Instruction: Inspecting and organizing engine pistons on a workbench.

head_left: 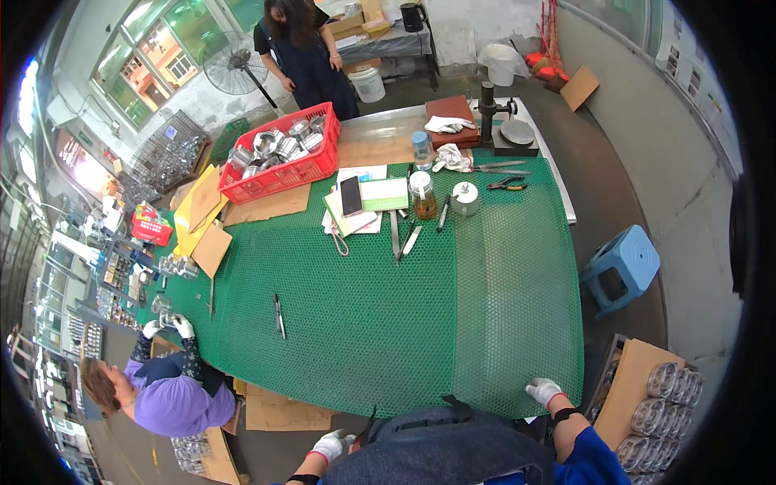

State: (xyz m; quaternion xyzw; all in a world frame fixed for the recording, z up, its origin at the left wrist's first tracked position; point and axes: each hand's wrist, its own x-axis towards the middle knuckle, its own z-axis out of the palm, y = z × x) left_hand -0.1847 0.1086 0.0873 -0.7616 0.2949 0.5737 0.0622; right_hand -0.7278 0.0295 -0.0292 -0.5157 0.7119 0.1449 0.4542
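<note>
Gloved right hand point(543, 391) at green mat's point(364, 323) four o'clock edge, loosely bent, empty; left hand point(331, 444) off seven o'clock, part-curled, hold unclear.

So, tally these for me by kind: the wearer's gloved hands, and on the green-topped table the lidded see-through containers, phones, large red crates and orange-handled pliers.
Gloved hands: 2
Lidded containers: 3
Phone: 1
Red crate: 1
Pliers: 1
Total: 8
</note>
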